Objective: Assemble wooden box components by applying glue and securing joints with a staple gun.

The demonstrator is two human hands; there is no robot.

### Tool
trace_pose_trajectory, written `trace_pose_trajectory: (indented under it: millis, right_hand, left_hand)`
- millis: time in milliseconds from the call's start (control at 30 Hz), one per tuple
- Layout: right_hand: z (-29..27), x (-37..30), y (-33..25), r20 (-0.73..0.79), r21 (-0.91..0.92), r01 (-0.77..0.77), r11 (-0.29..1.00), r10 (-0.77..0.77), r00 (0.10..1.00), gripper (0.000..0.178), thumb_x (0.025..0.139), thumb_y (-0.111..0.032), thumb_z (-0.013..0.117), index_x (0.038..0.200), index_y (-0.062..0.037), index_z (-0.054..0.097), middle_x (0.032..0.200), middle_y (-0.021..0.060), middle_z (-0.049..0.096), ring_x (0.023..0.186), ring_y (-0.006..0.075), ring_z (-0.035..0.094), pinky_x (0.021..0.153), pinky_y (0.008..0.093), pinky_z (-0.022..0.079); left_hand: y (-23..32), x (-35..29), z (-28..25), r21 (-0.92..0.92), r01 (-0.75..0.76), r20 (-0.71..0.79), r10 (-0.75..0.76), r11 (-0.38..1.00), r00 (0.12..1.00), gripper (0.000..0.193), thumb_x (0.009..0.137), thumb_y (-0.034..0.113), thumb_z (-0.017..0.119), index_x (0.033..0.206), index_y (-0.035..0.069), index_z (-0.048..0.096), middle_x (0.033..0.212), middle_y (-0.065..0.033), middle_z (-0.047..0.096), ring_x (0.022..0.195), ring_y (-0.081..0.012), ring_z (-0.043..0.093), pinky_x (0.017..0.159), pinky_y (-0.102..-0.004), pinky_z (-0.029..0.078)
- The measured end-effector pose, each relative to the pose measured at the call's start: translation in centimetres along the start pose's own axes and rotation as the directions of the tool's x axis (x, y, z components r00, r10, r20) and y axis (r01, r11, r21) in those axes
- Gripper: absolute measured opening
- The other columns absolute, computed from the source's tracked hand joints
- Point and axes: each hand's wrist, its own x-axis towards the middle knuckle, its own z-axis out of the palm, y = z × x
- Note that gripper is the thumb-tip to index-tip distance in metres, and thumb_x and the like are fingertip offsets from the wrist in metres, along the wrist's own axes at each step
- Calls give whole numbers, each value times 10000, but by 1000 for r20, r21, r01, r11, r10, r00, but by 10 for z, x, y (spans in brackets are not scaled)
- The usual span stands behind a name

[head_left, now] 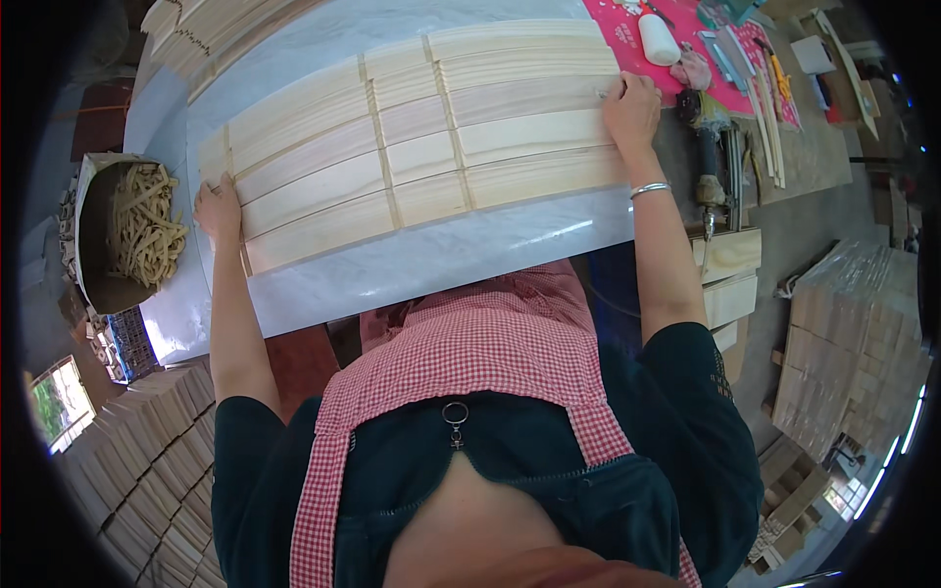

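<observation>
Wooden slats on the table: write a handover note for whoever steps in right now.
Left hand: flat against the left end of the wooden slats, holding nothing.
Right hand: pressed on the right end, fingers spread, holding nothing.
Slats lie side by side in three columns on the pale sheet covering the table.
Done: rows laid edge to edge.
Left: ends look uneven at the left; probably need squaring.
Box of wood scraps stands at the left.

A big white table (392,274) stood in a workshop. Stacks of small wood blocks (147,470) sat on the floor at both sides. A box of wood scraps (137,230) was nearby. Daylight came through a window (59,402).
</observation>
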Motion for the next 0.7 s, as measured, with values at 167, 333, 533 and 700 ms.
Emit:
trace_pose_trajectory:
  millis: [167,333,533,700]
  right_hand:
    - [1,0,-8,-7,-52,5,999,-5,1000,233,927,-188,563,1014,-8,683,1013,195,649,933,401,627,822,478,529]
    - [-2,15,-5,52,-164,-12,986,21,998,316,953,-271,531,1082,-15,664,1068,210,657,957,427,631,840,503,528]
    - [24,48,-9,28,-30,48,998,-47,999,337,958,-312,543,1049,-21,687,1082,203,663,940,423,621,872,503,512]
    - [33,54,-17,50,-19,32,999,-31,998,337,950,-311,560,1027,-13,699,1062,215,664,934,416,611,895,497,496]
  left_hand:
    - [5,-2,-5,-14,-13,-14,13,1000,1000,670,951,556,519,1312,-3,603,1292,-229,635,1110,-442,603,1001,-491,459]
    - [14,10,-24,26,-50,13,50,998,999,593,936,532,543,1185,5,651,1156,-245,672,1088,-443,612,953,-497,488]
    - [17,61,12,-27,-112,-32,111,993,993,596,948,530,526,1220,6,604,1235,-279,598,1102,-476,587,942,-532,483]
    - [17,59,24,-81,-106,-26,105,991,994,572,969,515,501,1233,19,612,1249,-243,620,1145,-471,558,983,-524,453]
